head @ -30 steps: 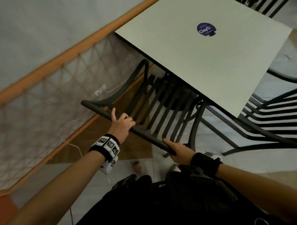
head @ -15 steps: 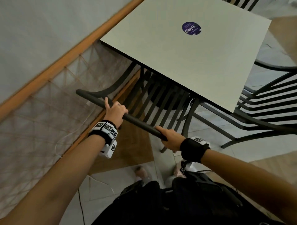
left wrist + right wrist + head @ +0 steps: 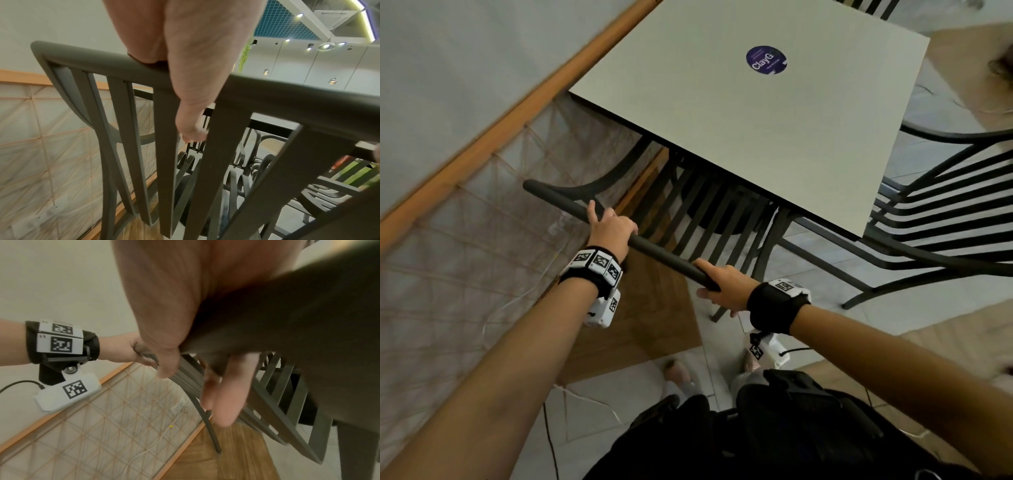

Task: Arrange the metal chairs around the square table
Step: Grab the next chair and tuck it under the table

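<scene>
At the near edge of the square table (image 3: pixel 739 113), a dark metal chair (image 3: pixel 688 212) with its slatted seat tucked under the tabletop and only the back sticking out toward the camera. Left hand (image 3: pixel 611 228) on the top rail (image 3: pixel 661 255), fingers curled over it, thumb lying along the bar; from the left wrist view, thumb hanging down between two back slats (image 3: pixel 164 146). Right hand (image 3: pixel 726 286) at the rail's right end, wrapped loosely there, with fingers (image 3: pixel 224 395) shown fairly straight and spread below the bar in the right wrist view, so more a light hold than a tight grip. Blurred there, hard to say more. Round purple sticker (image 3: pixel 766 60) on the tabletop, well away from both hands. Second slatted chair (image 3: pixel 945 212) off the table's right side, just beside its corner. Netted barrier with an orange rail (image 3: pixel 493 137) running along the left, close behind the chair's left arm. Tracker bands (image 3: pixel 599 265) on both wrists.
</scene>
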A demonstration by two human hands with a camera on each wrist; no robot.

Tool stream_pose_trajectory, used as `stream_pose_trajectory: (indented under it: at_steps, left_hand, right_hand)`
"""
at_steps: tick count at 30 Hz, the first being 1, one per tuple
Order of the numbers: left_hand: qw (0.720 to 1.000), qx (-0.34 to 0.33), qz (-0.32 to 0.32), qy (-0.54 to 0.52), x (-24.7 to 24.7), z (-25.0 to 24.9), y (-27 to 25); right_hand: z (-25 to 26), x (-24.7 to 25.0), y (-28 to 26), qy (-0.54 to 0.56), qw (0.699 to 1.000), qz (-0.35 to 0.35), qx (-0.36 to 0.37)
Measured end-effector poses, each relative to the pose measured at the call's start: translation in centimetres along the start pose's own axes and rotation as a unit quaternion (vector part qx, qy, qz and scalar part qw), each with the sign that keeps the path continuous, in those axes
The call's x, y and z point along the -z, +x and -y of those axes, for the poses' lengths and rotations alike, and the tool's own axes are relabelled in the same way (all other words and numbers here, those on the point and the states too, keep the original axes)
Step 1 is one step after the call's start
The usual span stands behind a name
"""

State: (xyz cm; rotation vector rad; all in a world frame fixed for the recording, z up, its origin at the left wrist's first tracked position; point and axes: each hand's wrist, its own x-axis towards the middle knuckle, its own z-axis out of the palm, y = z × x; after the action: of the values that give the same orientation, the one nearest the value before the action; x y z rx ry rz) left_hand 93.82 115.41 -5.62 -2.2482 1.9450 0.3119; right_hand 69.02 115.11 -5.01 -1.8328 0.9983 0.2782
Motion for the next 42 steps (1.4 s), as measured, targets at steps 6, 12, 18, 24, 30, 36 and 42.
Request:
stream_pose_trajectory:
  at_steps: [6,12,18,24,30,36,42]
  left_hand:
    - [0.999,-0.047,0.003,0.005,-1.4,-6.4,-2.8]
    - [1.000,-0.003,0.014,0.025,-2.5,-11.5,-4.3]
    - [0.998,0.054,0.018,0.023,-3.3,-15.2,-5.0]
    - [0.996,0.065,-0.057,-0.019,-5.0,-18.5,-5.9]
    - [0.989,0.083,-0.118,-0.027,-5.9,-17.7,-5.1]
    - [0.987,0.094,-0.130,-0.021,-5.2,-14.2,-3.3]
    - [0.986,0.084,-0.139,-0.039,-5.5,-13.7,-3.1]
  right_hand:
    - [-4.8,3.2,-0.8,-0.002,0.998,0.059,-0.016]
    - [-12.4,7.1,3.4,-0.204,0.972,0.104,-0.047]
    - [-16.2,9.3,8.3,-0.376,0.917,0.133,0.000]
    - [-19.6,8.2,11.2,-0.508,0.842,0.173,0.060]
    - [-20.0,6.5,13.3,-0.556,0.817,0.141,0.060]
    - [-18.4,6.5,15.5,-0.493,0.859,0.128,0.057]
    - [-18.7,6.4,15.5,-0.466,0.874,0.123,0.068]
